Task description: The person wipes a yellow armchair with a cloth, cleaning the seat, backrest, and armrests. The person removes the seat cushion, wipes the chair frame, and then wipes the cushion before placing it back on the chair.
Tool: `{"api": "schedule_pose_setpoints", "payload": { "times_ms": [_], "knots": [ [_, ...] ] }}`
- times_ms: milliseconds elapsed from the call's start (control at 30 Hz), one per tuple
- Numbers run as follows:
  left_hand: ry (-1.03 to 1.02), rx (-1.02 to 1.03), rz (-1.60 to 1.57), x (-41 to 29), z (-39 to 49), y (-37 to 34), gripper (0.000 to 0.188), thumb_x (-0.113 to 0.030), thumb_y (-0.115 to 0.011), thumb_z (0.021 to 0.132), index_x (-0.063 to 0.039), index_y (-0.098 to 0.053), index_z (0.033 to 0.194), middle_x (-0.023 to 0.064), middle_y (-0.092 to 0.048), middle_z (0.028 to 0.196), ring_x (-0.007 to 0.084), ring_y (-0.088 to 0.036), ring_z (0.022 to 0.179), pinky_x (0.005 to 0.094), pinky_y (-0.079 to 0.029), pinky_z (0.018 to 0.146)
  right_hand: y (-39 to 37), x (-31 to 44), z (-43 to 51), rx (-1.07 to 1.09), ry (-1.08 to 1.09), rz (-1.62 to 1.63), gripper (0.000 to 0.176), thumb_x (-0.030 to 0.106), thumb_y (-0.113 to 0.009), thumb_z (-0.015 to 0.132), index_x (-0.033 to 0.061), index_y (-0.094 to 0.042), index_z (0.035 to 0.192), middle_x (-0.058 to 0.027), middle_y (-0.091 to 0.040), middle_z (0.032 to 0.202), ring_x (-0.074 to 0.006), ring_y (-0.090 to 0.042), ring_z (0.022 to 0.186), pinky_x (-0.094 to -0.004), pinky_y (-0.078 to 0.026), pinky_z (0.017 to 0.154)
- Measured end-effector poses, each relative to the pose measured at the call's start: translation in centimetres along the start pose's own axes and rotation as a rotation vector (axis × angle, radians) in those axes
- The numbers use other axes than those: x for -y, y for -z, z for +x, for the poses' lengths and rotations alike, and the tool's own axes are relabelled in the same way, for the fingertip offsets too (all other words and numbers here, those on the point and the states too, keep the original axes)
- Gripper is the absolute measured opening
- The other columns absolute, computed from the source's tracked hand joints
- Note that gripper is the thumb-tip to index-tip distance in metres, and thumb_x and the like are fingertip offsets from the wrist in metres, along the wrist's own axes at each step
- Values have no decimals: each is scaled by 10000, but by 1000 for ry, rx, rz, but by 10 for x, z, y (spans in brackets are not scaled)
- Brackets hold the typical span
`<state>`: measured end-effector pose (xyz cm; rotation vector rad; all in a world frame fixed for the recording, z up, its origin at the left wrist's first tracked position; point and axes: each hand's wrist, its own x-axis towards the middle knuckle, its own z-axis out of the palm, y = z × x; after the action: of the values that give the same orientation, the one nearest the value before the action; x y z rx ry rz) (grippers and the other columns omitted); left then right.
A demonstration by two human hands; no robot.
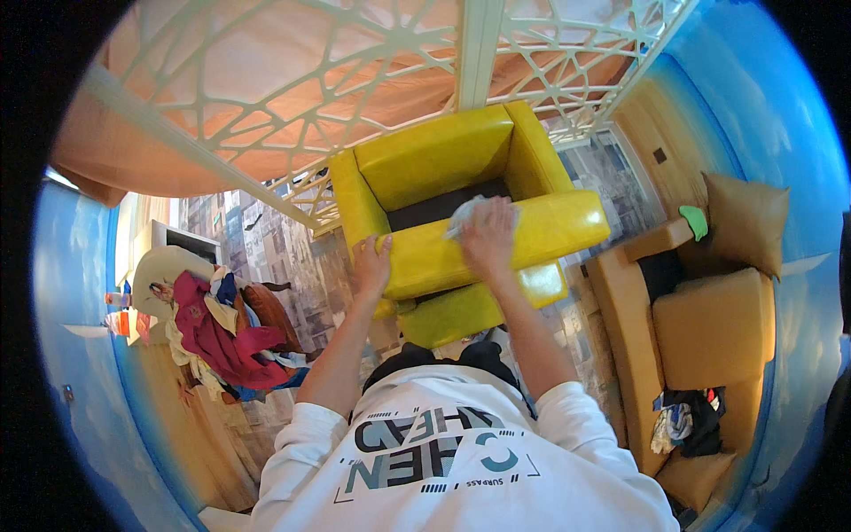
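Observation:
A yellow armchair [439,156] with a smooth, leather-like cover stands in front of me. Its dark inner base [445,205] shows between the arms and a long padded yellow section [552,226] along the near side. On top of that section, my right hand [488,239] presses a crumpled whitish cloth [463,216]; the hand covers part of it. My left hand [371,265] rests on the section's left end and holds nothing, its fingers somewhat apart. Lower and nearer to me lies another yellow padded piece [452,318].
A white lattice partition [319,86] rises behind the armchair. To the right, a tan sofa [708,339] bears a cushion [748,219], a green cloth [695,222] and dark clothes [701,422]. At left, clothes [226,332] are heaped on a beige chair [156,269].

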<state>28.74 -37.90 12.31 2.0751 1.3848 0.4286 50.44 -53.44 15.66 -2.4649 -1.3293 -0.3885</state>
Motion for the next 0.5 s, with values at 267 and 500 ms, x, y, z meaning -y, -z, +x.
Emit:
{"api": "schedule_pose_setpoints", "payload": {
  "times_ms": [267,500],
  "knots": [
    [378,-4,-1237,30,11,-10,552,-501,-451,1106,-53,-619,1380,128,-663,1286,283,-642,1160,429,-481,1028,-25,161,-19,195,349,252,556,392,-526,1026,33,-567,1448,-260,-508,1514,-445,-405,1462,-579,-251,1234],
    [362,245,-1596,31,22,-8,812,-598,-450,1085,-35,-248,1634,120,-554,1496,262,-527,1350,395,-404,1168,0,97,14,83,135,125,517,345,-548,1017,-7,-577,1395,-253,-518,1498,-464,-426,1435,-592,-294,1204]
  ]
}}
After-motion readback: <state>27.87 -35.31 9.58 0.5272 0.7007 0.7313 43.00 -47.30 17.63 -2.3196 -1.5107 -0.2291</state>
